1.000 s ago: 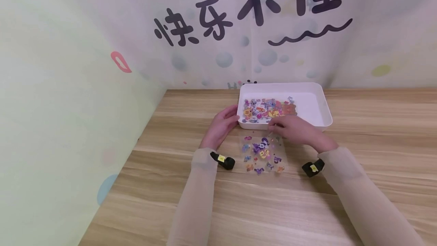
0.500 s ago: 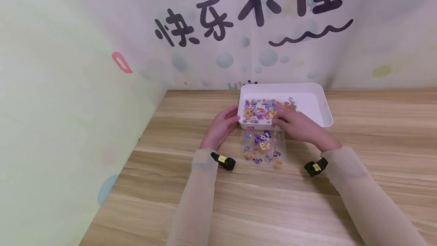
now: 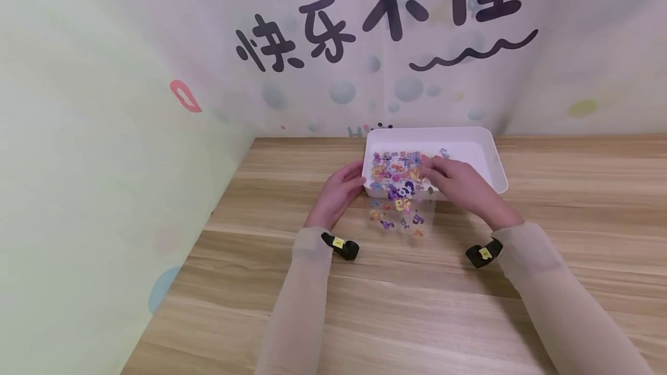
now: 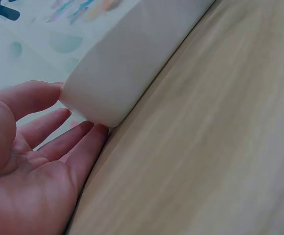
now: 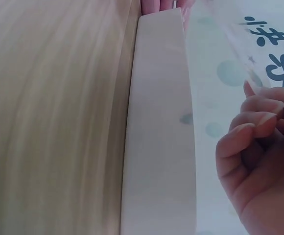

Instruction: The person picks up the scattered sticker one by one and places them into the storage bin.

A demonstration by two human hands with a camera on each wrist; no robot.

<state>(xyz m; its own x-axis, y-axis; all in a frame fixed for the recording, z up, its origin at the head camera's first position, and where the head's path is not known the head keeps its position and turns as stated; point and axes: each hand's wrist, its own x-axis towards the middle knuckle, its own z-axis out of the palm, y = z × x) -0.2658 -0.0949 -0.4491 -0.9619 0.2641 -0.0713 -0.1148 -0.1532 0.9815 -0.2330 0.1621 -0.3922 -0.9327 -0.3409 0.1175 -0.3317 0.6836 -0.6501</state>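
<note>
A white rectangular tray (image 3: 482, 158) stands near the back of the table, with colourful sticker sheets (image 3: 388, 161) lying in its left part. My left hand (image 3: 337, 194) is at the tray's left side; in the left wrist view its extended fingers and thumb touch the tray's corner (image 4: 115, 73). Above the tray's front part, my right hand (image 3: 466, 187) pinches the edge of a clear sticker sheet (image 3: 402, 204) with purple, yellow and orange figures. This sheet slants over the front rim, its lower part in front of the tray. In the right wrist view the other fingers are curled.
The wood-grain table (image 3: 250, 282) extends in front of and to both sides of the tray. Behind it hangs a printed cloth (image 3: 323, 94) with large dark characters. A pale green wall covering (image 3: 88, 190) borders the table's left edge.
My right hand has moved forward and up, taking the clear sticker sheet from the table in front to partly over the tray. The left hand has stayed at the tray's left side.
</note>
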